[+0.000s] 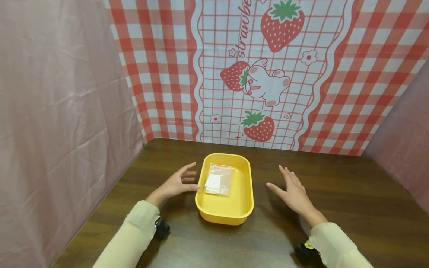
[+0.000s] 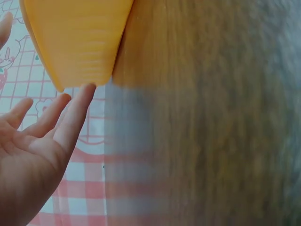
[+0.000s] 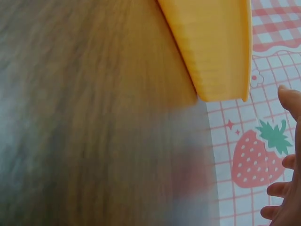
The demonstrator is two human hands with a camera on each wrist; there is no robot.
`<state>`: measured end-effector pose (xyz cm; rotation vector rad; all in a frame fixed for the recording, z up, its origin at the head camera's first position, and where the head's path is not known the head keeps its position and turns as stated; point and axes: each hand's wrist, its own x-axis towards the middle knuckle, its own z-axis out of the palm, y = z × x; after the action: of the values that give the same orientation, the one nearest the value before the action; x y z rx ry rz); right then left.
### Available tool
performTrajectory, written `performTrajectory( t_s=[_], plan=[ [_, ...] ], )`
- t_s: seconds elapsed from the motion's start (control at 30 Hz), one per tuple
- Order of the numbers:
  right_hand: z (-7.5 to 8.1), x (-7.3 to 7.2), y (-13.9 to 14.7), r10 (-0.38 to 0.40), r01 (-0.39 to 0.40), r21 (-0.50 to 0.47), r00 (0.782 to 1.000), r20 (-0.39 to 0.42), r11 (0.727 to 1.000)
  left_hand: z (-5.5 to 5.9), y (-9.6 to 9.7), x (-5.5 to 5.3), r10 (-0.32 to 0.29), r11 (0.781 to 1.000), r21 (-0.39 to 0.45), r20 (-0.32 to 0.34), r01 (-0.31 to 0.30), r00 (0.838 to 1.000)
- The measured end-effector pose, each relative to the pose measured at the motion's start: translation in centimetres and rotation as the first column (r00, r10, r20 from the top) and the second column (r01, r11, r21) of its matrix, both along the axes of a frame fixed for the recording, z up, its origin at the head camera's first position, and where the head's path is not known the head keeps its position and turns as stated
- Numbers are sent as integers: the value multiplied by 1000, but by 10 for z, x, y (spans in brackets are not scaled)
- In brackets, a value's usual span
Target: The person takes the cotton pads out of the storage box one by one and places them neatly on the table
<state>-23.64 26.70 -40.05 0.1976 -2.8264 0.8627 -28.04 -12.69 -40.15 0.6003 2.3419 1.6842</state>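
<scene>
A yellow rectangular tray [image 1: 239,208] with rounded corners stands on the table. Inside it, toward the left, lies a clear zip bag [image 1: 226,182] with a white rectangular piece [image 1: 213,182] in it. My left hand [image 1: 177,183] is just left of the tray, fingers spread and thumb by the rim; whether it touches I cannot tell. To the right, apart from the tray, my right hand [image 1: 292,191] hovers with loose, extended fingers and holds nothing. Both wrist views show the tray's outer wall [image 2: 77,42] near the hands.
The dark wooden table [image 1: 338,193] extends around the tray. Behind it hangs a red-and-white checked cloth [image 1: 167,74] with strawberry prints. Pink curtains [image 1: 67,111] close off the sides. A small black device [image 1: 162,227] sits on the left wrist, another [image 1: 305,253] on the right.
</scene>
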Motion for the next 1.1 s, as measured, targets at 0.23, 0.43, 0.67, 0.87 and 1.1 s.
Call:
performTrajectory(
  t_s=[0.23,0.43,0.67,0.87,1.1],
  plan=[
    [2,-8,-9,7,-7,-54,1000,9,999,-4,5,-2,-41,997,66,94,35,995],
    [3,-15,-15,11,-9,-104,1000,19,995,-5,7,-3,-70,994,92,140,58,988],
    [8,-22,-23,39,-35,-176,999,16,984,-3,10,-2,-94,991,116,190,73,977],
    [14,-27,-30,47,-33,-236,998,51,971,-4,11,-2,-97,990,121,203,73,974],
    [23,-34,-42,67,-37,-315,994,86,948,-4,12,-3,-94,989,134,219,65,971]
  ],
)
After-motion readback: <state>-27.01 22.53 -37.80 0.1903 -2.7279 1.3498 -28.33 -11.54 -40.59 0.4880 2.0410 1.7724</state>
